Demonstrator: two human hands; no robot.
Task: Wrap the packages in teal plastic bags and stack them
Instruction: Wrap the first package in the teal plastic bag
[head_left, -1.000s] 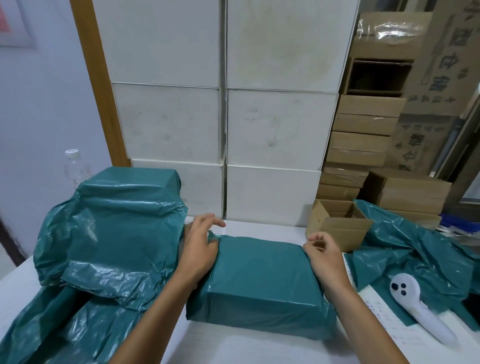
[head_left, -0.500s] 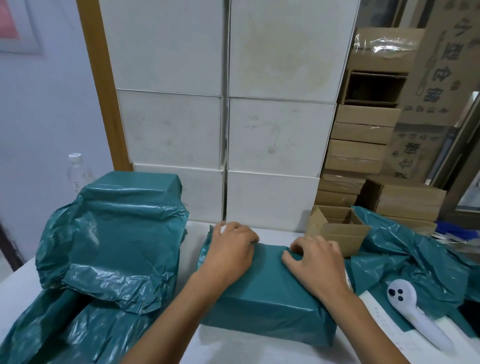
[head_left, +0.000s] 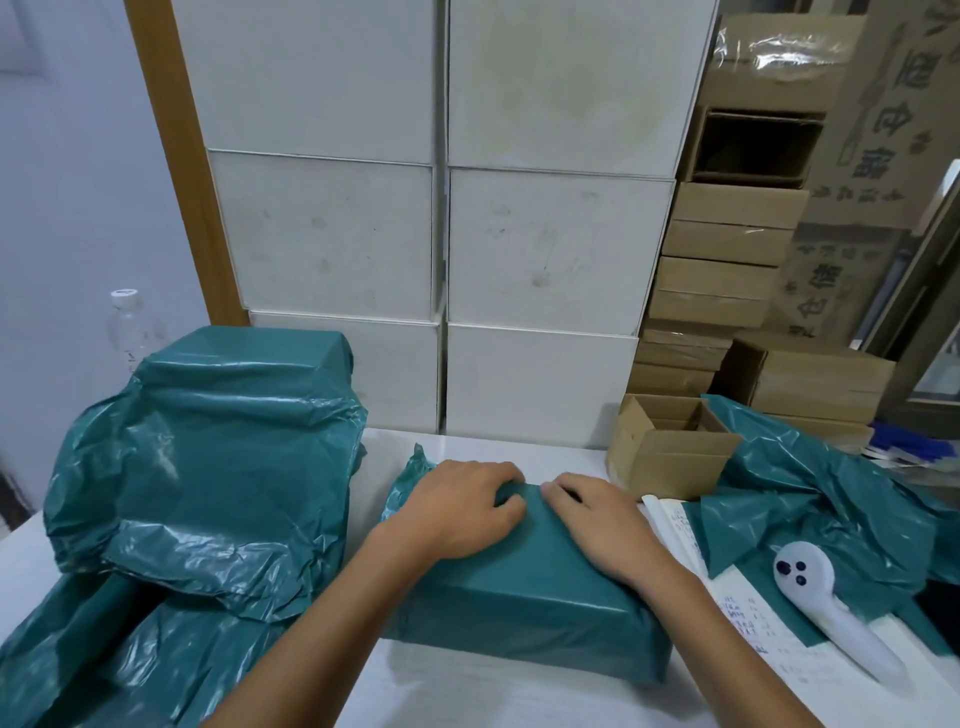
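Observation:
A flat package wrapped in teal plastic (head_left: 524, 603) lies on the white table (head_left: 478, 696) in front of me. My left hand (head_left: 460, 506) and my right hand (head_left: 602, 519) rest side by side on its far top edge, fingers curled and pressing the plastic down. A loose flap of the bag (head_left: 410, 478) sticks out at the package's far left corner. To the left stands a stack of teal-wrapped packages (head_left: 218, 467) with loose bag ends hanging over its front.
A small open cardboard box (head_left: 670, 447) sits behind my right hand. Loose teal bags (head_left: 831, 509) lie at the right, with a white handheld device (head_left: 826, 603) and a written sheet (head_left: 748, 618). White boxes (head_left: 545, 249) form a wall behind; a plastic bottle (head_left: 127, 327) stands far left.
Both hands moved inward from the package's two ends and met on its far top edge. The package now lies a little closer to me and turned slightly.

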